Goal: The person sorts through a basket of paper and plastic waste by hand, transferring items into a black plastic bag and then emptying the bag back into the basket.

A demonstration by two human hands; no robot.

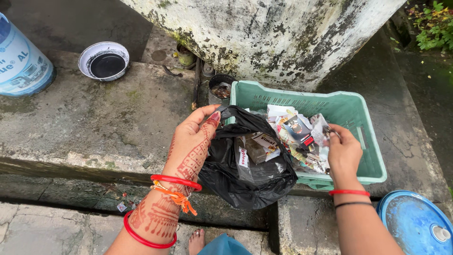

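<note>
While the left hand (pixel 191 141) pinches the black bag (pixel 245 170) open beside the green crate (pixel 363 113), the right hand (pixel 342 151) pinches wrappers (pixel 302 137); best carried low, straight over the mouth.

Crumpled wrappers (pixel 302 137) heaped in my green crate (pixel 351 109) right of centre, white sachets (pixel 257 148) (red-lettered) inside my black bag (pixel 245 177), blue-and-white labelled drum (pixel 21 61) upper left
</note>
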